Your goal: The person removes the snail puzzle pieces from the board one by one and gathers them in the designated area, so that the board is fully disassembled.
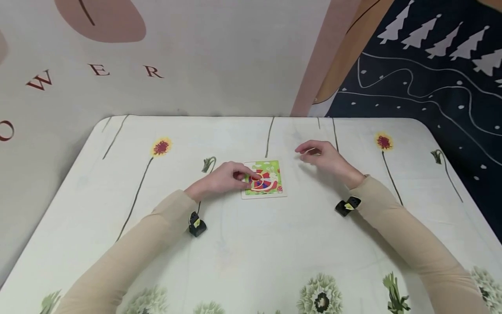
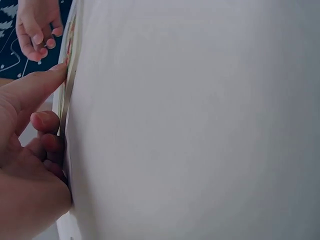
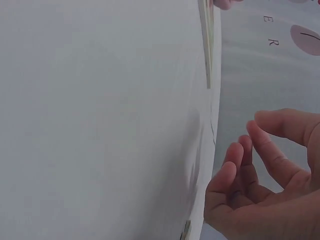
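Observation:
A small square picture puzzle board (image 1: 269, 187) lies flat on the table, showing a red, blue and white picture on green with a pale border. My left hand (image 1: 227, 178) rests at its left side, index finger reaching over the picture and thumb near its left edge. In the left wrist view, the board (image 2: 72, 65) shows edge-on, with one digit of the left hand (image 2: 30, 110) touching it. My right hand (image 1: 319, 157) hovers to the right of the board, apart from it. In the right wrist view, the right hand (image 3: 265, 175) has loosely bent fingers with nothing visible between them.
The table is covered by a white cloth (image 1: 251, 244) printed with flowers and stems. Behind it hangs a pale printed curtain (image 1: 235, 56), with a dark blue tree-patterned cloth (image 1: 423, 87) at the right. Each wrist wears a small black camera (image 1: 197, 224).

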A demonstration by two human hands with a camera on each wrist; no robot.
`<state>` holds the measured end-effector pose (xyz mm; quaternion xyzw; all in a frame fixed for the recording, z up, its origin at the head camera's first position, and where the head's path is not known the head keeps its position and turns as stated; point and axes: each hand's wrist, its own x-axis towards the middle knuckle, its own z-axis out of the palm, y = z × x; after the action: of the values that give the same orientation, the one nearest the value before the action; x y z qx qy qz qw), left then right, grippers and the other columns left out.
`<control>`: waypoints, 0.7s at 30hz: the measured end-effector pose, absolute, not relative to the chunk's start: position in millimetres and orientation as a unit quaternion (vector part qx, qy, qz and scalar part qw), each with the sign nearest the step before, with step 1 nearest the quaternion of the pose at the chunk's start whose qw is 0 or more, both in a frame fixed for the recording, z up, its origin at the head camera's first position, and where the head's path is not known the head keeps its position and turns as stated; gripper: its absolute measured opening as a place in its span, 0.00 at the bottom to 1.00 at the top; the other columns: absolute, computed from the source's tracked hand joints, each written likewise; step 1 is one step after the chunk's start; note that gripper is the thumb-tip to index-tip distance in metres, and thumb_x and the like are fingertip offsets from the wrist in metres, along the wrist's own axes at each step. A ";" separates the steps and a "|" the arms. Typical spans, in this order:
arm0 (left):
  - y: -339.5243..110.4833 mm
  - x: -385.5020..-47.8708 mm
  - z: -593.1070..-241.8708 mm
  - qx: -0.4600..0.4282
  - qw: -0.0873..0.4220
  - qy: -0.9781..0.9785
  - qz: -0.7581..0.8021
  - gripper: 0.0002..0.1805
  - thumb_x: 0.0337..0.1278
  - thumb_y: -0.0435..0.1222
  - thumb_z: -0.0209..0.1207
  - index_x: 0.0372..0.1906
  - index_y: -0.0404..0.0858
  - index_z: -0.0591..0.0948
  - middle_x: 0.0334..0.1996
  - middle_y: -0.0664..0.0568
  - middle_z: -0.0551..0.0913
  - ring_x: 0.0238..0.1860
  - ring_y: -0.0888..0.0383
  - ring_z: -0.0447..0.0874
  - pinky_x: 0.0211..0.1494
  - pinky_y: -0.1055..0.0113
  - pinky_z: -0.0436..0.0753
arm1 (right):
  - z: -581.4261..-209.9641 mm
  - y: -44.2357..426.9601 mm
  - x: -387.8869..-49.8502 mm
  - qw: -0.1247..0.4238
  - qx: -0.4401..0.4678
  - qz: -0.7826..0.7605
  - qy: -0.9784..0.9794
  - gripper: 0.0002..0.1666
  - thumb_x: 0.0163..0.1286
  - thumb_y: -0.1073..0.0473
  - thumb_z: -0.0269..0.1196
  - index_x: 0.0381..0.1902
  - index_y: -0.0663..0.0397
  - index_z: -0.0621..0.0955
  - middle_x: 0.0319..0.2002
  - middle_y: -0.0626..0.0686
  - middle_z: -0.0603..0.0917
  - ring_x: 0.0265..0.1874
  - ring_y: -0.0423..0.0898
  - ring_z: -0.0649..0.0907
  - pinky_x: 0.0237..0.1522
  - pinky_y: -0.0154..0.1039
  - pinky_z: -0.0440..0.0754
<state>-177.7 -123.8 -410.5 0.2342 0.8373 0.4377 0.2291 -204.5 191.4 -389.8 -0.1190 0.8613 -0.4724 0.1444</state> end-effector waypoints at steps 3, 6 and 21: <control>-125.7 -178.3 -411.4 0.239 0.230 0.833 0.442 0.16 0.60 0.29 0.70 0.53 0.37 0.89 0.23 0.55 0.68 0.30 0.57 0.65 0.40 0.65 0.65 | -391.2 184.8 -203.8 0.152 -0.132 -0.473 0.858 0.18 0.74 0.67 0.61 0.58 0.69 0.82 0.58 0.66 0.82 0.54 0.59 0.80 0.53 0.41 0.74; -127.1 -178.3 -410.9 0.245 0.229 0.833 0.440 0.16 0.60 0.29 0.70 0.53 0.37 0.89 0.25 0.55 0.68 0.31 0.57 0.65 0.40 0.64 0.65 | -391.6 178.6 -203.2 0.157 -0.146 -0.471 0.855 0.18 0.74 0.67 0.60 0.58 0.69 0.82 0.59 0.66 0.82 0.55 0.59 0.80 0.57 0.45 0.74; -128.2 -180.5 -412.6 0.250 0.246 0.827 0.440 0.17 0.62 0.29 0.69 0.56 0.37 0.88 0.27 0.53 0.69 0.33 0.56 0.66 0.42 0.63 0.65 | -394.1 145.8 -203.9 0.193 -0.198 -0.460 0.844 0.17 0.74 0.68 0.61 0.58 0.66 0.83 0.55 0.63 0.85 0.53 0.55 0.82 0.56 0.44 0.76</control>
<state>-180.5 -128.2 -412.6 0.2499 0.8265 0.4403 0.2461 -203.9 145.8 -394.1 -0.1978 0.8437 -0.4599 0.1935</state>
